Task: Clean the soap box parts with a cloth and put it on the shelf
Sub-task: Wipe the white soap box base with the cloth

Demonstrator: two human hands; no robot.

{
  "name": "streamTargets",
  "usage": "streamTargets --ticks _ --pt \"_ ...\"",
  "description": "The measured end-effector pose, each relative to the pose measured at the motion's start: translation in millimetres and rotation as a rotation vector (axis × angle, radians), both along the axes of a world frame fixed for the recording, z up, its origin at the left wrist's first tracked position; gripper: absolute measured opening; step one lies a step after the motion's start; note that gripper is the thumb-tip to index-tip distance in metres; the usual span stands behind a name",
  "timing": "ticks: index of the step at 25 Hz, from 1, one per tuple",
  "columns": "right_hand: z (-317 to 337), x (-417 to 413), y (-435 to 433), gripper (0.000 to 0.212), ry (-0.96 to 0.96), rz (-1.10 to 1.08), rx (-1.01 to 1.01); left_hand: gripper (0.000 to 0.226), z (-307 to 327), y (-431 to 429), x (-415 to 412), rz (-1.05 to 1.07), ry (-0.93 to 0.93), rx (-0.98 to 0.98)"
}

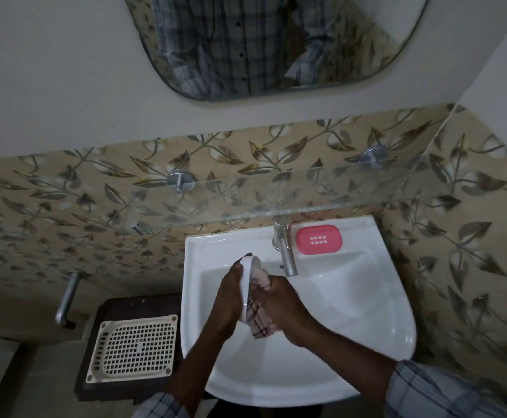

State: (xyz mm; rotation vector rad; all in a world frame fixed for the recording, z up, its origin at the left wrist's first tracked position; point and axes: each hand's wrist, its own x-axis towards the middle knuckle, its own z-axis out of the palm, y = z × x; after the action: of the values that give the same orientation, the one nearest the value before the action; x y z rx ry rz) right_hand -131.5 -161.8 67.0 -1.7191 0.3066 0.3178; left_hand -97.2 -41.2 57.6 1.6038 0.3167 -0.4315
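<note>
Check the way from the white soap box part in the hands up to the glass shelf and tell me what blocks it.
Nothing visible blocks it. The white soap box part is held over the sink by the left hand, with the right hand pressing the cloth into it. The glass shelf above looks bare; the tap stands off to the right.

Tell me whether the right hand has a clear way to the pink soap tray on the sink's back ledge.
Probably not yet: the right hand is full of cloth, wiping the white box part. The path past the tap to the pink soap tray looks open otherwise.
</note>
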Motion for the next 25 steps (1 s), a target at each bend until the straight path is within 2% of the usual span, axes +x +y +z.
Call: streamTargets --ticks 2,3,5,7,10,11,12,14,15,17,18,19,21,23,25 --pt "11.3 16.0 -4.6 0.017 0.257 -0.279 0.377 0.053 -12.6 5.7 -8.6 -0.195 -0.312 0.021" --pt "16.7 25.5 -10.6 0.015 0.321 -0.348 0.482 0.064 -16.4 8.7 -11.0 -0.247 -0.368 -0.005" --pt "30.3 35.1 -16.4 0.010 0.398 -0.424 0.655 0.076 -21.1 15.9 -11.5 -0.259 -0.404 -0.038" --pt "37.8 35.4 -19.8 0.011 0.427 -0.429 0.823 0.078 -14.1 17.4 -9.1 -0.219 -0.377 -0.098" --pt "41.1 33.0 -40.8 0.026 0.269 -0.466 1.028 0.072 -2.8 20.7 -4.0 -0.076 -0.250 -0.198" --pt "42.5 34.6 -52.8 0.027 0.154 -0.498 0.990 0.059 -2.0 22.8 -3.6 -0.055 -0.180 -0.228" --pt "45.4 37.0 -62.5 0.028 0.034 -0.499 0.868 0.042 -1.3 26.0 -3.8 -0.053 -0.126 -0.213" --pt "54.5 40.8 -67.1 0.030 -0.130 -0.388 0.454 0.024 -0.7 28.8 -6.4 -0.123 -0.144 -0.037" --pt "58.8 40.6 -63.4 0.029 -0.210 -0.253 0.225 0.023 1.6 26.5 -8.6 -0.182 -0.188 0.058" --pt "60.3 40.5 -51.1 0.032 -0.380 0.183 -0.153 0.034 7.5 16.1 -7.8 -0.189 -0.288 0.263" --pt "58.2 40.0 -46.8 0.040 -0.406 0.367 -0.267 0.040 10.5 13.5 -5.0 -0.139 -0.335 0.388" --pt "56.5 39.6 -43.9 0.051 -0.381 0.466 -0.300 0.044 13.8 12.3 -1.2 -0.083 -0.382 0.507" --pt "52.5 34.6 -37.1 0.066 -0.300 0.403 -0.229 0.041 19.8 11.2 8.1 -0.086 -0.474 0.685" --pt "41.7 24.9 -23.1 0.059 -0.313 0.190 -0.278 0.037 19.0 6.1 11.3 -0.145 -0.448 0.806" --pt "32.7 15.4 -11.2 0.049 -0.265 0.079 -0.410 0.034 23.4 -3.7 2.5 -0.228 -0.397 0.902"
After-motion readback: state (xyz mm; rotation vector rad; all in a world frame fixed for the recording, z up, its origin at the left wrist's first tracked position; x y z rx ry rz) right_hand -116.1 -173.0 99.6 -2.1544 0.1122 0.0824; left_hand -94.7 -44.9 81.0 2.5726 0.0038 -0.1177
